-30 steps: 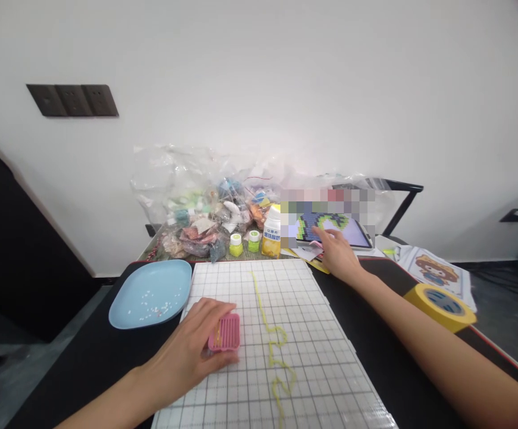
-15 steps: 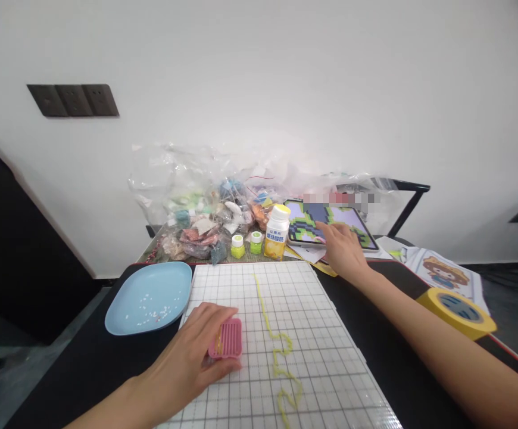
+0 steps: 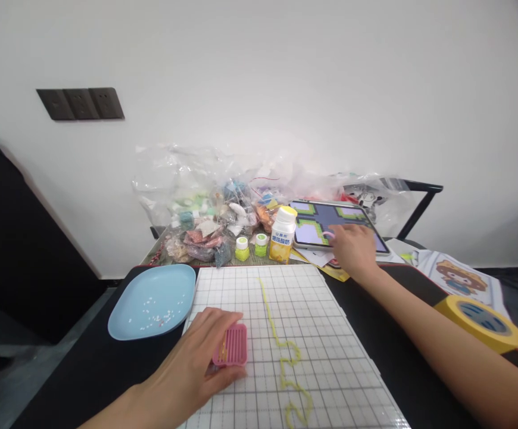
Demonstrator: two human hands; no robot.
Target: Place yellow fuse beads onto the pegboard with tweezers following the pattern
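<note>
My left hand (image 3: pixel 203 354) is closed around a small pink ridged tray (image 3: pixel 236 344), thumb at its near side and fingers at its far side. A few yellow bits lie in its grooves. It rests on a white gridded board (image 3: pixel 223 292). To its right, a wavy line of tiny yellow-green beads (image 3: pixel 273 319) runs down the board. My right hand (image 3: pixel 352 247) is over a tablet (image 3: pixel 321 210), fingertips at the screen, which displays a blocky green, blue and lilac pattern. A pale pink curved shape shows by the fingertips; I cannot tell what it is.
A blue plate (image 3: pixel 152 286) with scattered white beads sits left of the board. Behind it stand two small jars (image 3: pixel 242 250), a yellow-capped bottle (image 3: pixel 282 235) and bagged beads (image 3: pixel 203 235). At right are yellow tape (image 3: pixel 480 325) and a printed cartoon sheet (image 3: pixel 468 277).
The tablet's pattern has become larger and shifted. My right hand has moved slightly right across the screen, its fingers more curled. The view has turned slightly; my left hand keeps the pink tray.
</note>
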